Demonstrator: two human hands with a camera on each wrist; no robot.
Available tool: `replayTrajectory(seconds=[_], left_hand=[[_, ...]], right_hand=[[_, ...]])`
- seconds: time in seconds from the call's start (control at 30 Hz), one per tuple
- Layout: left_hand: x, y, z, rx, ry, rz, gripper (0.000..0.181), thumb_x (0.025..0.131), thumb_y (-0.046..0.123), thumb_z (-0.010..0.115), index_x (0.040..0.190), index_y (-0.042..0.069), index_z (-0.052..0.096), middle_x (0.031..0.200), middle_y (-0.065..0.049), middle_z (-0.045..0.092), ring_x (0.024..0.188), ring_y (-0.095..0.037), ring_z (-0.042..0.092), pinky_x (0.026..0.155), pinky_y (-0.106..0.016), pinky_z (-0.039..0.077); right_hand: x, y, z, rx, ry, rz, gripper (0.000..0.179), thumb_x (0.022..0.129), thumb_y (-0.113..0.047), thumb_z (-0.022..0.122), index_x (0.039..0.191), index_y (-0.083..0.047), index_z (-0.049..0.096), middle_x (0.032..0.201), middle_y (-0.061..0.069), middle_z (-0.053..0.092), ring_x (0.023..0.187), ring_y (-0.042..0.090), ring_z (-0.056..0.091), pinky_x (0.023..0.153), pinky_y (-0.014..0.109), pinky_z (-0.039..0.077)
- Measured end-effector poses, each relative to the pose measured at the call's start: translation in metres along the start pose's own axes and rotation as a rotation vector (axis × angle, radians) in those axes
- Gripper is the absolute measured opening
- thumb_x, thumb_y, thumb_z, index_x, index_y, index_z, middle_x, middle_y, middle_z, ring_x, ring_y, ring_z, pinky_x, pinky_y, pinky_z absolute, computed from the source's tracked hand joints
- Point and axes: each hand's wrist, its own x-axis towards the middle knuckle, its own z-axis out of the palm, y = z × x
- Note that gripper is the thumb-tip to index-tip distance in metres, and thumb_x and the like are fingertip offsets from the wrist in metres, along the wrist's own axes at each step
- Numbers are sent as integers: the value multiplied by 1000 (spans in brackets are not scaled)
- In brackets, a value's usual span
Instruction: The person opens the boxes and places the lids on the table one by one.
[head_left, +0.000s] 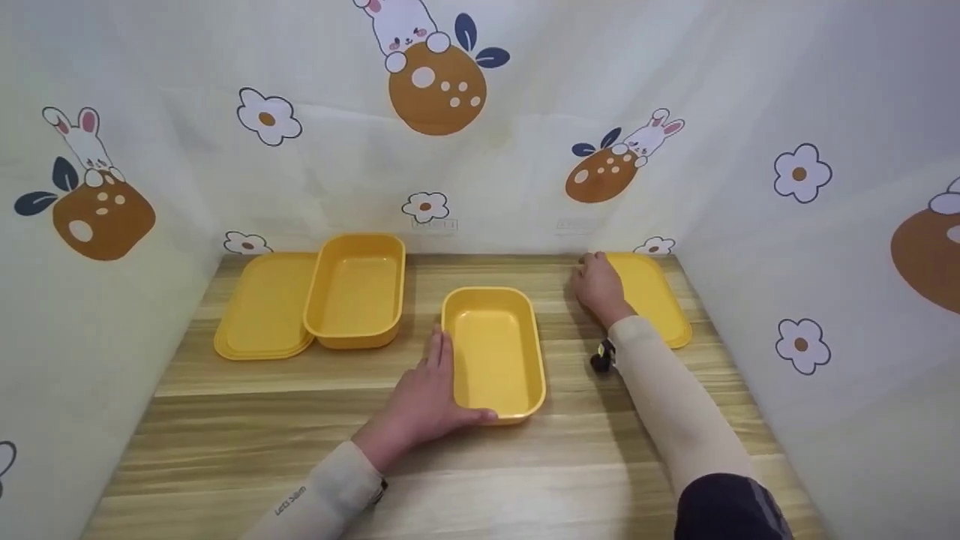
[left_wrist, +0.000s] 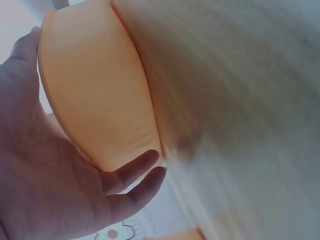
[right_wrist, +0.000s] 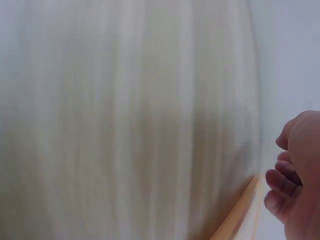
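A rectangular yellow box (head_left: 496, 360) stands open-topped in the middle of the table. My left hand (head_left: 420, 401) lies around its near left corner, fingers fairly straight along the left wall and thumb at the near rim. The left wrist view shows the box's outer wall (left_wrist: 97, 90) beside the palm. My right hand (head_left: 602, 287) is over the left edge of a flat yellow lid (head_left: 646, 292) at the back right. Its fingers are loosely bent in the right wrist view, with the lid's edge (right_wrist: 237, 212) close below and nothing visible between them.
Another open yellow box (head_left: 356, 292) stands at the back left, overlapping a second yellow lid (head_left: 266, 307). Wood-grain table (head_left: 300, 431) surrounds them. A patterned curtain (head_left: 525, 157) with rabbits and flowers encloses the back and both sides.
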Motion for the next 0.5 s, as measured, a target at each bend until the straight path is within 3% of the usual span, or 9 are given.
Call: replayTrajectory(seconds=[0.13,0.23,0.37,0.43,0.5], left_hand=[[-1,-3,0,-104,20,-25,152,78,81,85,173,-8,6,180,-32,10,150,-55,44,120,-69,40],[-1,-7,-5,-202,78,-45,134,87,72,83,172,-8,18,175,-31,27,154,-49,42,124,-64,38],[-2,-13,-15,-353,174,-72,80,99,45,82,155,-4,52,144,-21,58,131,-38,63,111,-56,52],[-2,-16,-19,-431,196,-85,54,100,30,81,141,-1,62,127,-16,65,113,-31,69,100,-52,59],[-2,-19,-22,-505,190,-109,40,100,21,79,132,-1,66,115,-12,67,102,-27,70,91,-47,60]], right_hand=[[-13,-18,1,193,-25,-2,33,108,-14,58,127,9,73,117,23,72,104,35,67,98,52,56],[-27,-33,4,323,-46,12,32,109,-19,60,121,6,77,107,14,75,94,24,64,91,42,56],[-49,-52,3,504,-98,63,35,111,-24,64,120,7,77,90,9,70,78,17,61,73,30,52],[-59,-60,1,590,-135,98,37,111,-26,65,122,8,75,85,8,66,74,18,60,66,29,50],[-67,-68,0,666,-173,126,38,111,-27,65,125,8,73,87,8,65,75,19,61,64,29,51]])
